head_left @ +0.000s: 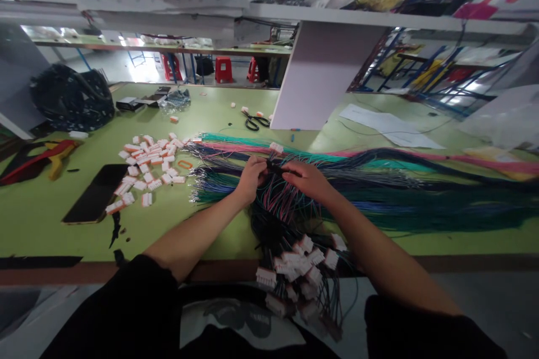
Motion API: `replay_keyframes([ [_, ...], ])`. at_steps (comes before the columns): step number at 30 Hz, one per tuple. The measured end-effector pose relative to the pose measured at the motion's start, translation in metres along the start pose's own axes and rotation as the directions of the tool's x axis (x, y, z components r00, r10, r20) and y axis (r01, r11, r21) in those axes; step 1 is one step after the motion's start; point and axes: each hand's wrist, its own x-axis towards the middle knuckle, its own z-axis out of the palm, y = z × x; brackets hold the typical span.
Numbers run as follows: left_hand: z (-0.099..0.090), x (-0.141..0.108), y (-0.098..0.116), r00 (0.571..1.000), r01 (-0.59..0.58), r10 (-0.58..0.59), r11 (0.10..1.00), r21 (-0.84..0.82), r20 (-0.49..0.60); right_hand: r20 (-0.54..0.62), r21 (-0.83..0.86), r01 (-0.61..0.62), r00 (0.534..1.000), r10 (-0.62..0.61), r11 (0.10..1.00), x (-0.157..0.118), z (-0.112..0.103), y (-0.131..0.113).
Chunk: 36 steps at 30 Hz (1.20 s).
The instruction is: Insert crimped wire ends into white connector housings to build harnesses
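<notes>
Over the wires at the middle of the table, my left hand and my right hand pinch a small black piece between them. Its exact shape is too dark to tell. A white connector lies just beyond my fingers. Long bundles of green, blue, pink and dark wires run under my hands to the right. Nearer my body, a dark wire bunch with several white connectors hangs over the table's front edge.
Loose white and orange connectors are scattered left of the wires, beside a black phone. Black scissors, a white upright panel and paper are farther back. Red-and-yellow pliers lie far left.
</notes>
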Motion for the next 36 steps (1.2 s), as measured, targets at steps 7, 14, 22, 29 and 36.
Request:
replay_keyframes([
  [7,0.003,-0.006,0.002,0.986,-0.16,0.164,0.983,0.087,-0.037,0.005,-0.066,-0.045,0.999,0.046,0.997,-0.003,0.004,-0.002],
  [14,0.008,-0.014,0.007,0.981,-0.189,0.185,0.979,0.075,0.06,-0.105,0.01,0.08,0.991,-0.079,0.997,0.008,0.019,0.007],
  [22,0.005,-0.007,0.015,0.979,0.108,-0.097,0.992,-0.057,0.179,-0.417,-0.059,0.138,0.897,-0.15,0.989,0.002,0.028,0.0],
  [29,-0.008,0.006,0.02,0.902,0.317,-0.276,0.945,-0.076,0.332,-0.312,0.555,0.131,0.948,0.06,0.821,0.015,0.032,0.004],
  [36,-0.008,0.004,0.011,0.946,0.172,-0.099,0.96,-0.221,0.31,-0.178,0.858,0.073,0.971,0.16,0.509,0.015,0.024,-0.008],
])
